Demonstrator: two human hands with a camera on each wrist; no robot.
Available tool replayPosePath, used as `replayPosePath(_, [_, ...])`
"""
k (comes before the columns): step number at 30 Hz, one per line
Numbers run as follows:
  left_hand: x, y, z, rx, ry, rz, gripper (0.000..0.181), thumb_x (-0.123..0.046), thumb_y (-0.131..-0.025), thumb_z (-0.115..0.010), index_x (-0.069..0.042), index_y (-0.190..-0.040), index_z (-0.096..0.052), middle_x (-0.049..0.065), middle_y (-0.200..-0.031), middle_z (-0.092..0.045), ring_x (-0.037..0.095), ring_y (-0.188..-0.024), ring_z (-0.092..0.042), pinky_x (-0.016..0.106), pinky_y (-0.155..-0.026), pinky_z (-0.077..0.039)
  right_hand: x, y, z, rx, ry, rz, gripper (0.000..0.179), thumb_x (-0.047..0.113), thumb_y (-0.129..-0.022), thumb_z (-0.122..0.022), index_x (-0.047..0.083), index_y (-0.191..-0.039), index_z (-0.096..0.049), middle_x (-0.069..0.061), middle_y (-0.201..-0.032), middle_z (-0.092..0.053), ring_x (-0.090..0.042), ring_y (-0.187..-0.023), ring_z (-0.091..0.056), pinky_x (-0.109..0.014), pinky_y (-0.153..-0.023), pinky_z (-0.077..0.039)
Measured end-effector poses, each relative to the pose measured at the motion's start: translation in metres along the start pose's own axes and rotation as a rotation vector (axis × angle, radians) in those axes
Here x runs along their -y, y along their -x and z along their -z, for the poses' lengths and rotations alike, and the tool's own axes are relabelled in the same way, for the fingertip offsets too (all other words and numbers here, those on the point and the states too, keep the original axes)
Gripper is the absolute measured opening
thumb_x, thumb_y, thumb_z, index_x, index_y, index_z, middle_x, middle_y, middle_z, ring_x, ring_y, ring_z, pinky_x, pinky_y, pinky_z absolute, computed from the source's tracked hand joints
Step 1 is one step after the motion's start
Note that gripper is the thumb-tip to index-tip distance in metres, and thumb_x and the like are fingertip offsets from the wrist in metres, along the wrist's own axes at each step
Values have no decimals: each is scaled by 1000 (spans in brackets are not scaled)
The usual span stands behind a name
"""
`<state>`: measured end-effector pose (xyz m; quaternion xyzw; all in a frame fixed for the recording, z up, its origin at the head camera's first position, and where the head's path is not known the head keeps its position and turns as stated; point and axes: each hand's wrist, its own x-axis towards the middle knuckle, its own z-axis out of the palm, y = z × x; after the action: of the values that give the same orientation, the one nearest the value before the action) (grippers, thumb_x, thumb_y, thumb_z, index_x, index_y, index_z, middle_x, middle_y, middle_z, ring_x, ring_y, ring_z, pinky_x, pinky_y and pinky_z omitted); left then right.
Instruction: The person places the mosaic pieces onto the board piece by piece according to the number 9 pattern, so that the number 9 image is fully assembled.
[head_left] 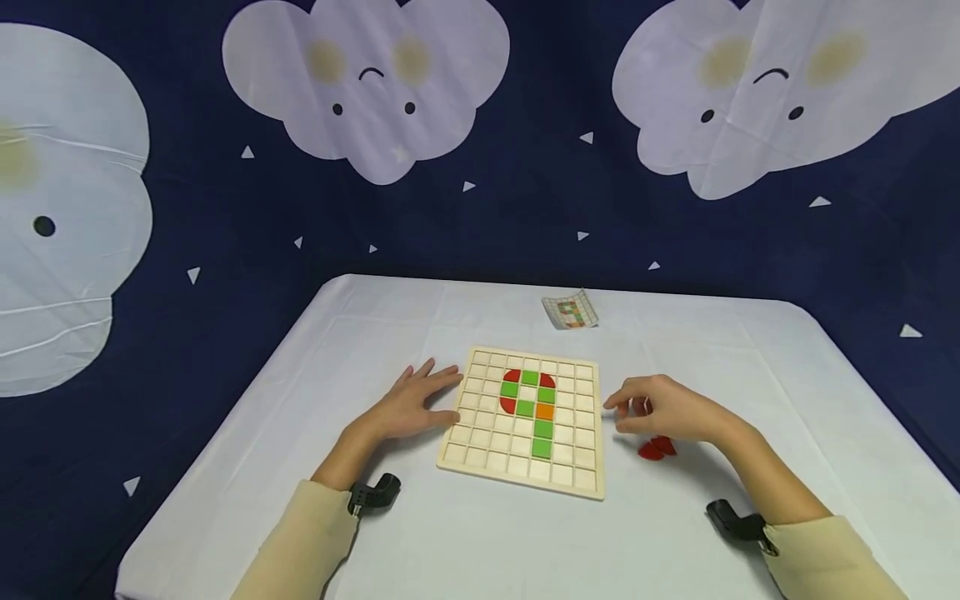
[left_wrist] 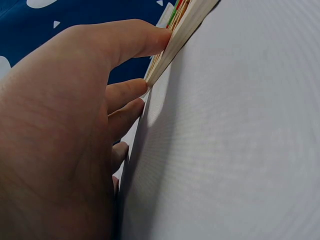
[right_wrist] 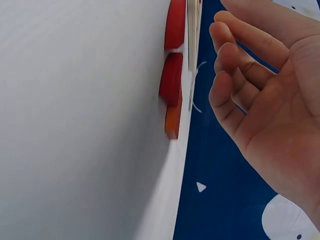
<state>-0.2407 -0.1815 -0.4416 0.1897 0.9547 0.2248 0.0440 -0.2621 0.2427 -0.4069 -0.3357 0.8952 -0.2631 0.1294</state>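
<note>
A square wooden grid board (head_left: 521, 481) lies on the table, with red quarter-round, green square and orange square pieces set in its cells in a 9-like shape. My left hand (head_left: 411, 405) rests at the board's left side, fingers spread; its thumb touches the edge in the left wrist view. Just right of the board, my right hand (head_left: 667, 407) is held above the table, its fingers loosely bent and nothing between them. Loose red pieces (head_left: 651, 452) lie beneath it. An orange piece (right_wrist: 172, 121) shows beside the red ones in the right wrist view.
Behind the board lies a small pattern card (head_left: 570, 312) with a similar coloured shape. A white cloth (head_left: 360, 333) covers the table. Beyond its back edge hangs a dark blue curtain (head_left: 525, 225) printed with clouds.
</note>
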Motion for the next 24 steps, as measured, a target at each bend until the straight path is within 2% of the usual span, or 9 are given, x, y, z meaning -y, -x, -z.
replayPosePath(10, [-1,-1,0,0,-3,-1,71,-52,-84,-64,-24,-146,-44,-7,-152,-32,24,-145,-9,46,-115,-1,-10,13,4,15,-10,-47,31,33,-80,-79,23,-108,-72,7,-96,-64,-14,-80,-55,-27,-67,-49])
replayPosePath(17, [-1,-1,1,0,0,11,71,-52,-84,-65,-24,-146,-44,-7,-152,-32,23,-145,-8,45,-115,1,-15,18,10,49,-56,-28,23,28,-78,-81,21,-98,-72,4,-90,-63,-14,-76,-54,-26,-65,-48])
replayPosePath(24, [0,0,0,-1,3,2,71,-51,-84,-64,-23,-146,-44,-6,-152,-33,25,-145,-9,46,-115,0,-25,25,13,100,-76,-51,33,28,-74,-83,19,-101,-67,-1,-87,-59,-20,-80,-53,-26,-66,-45])
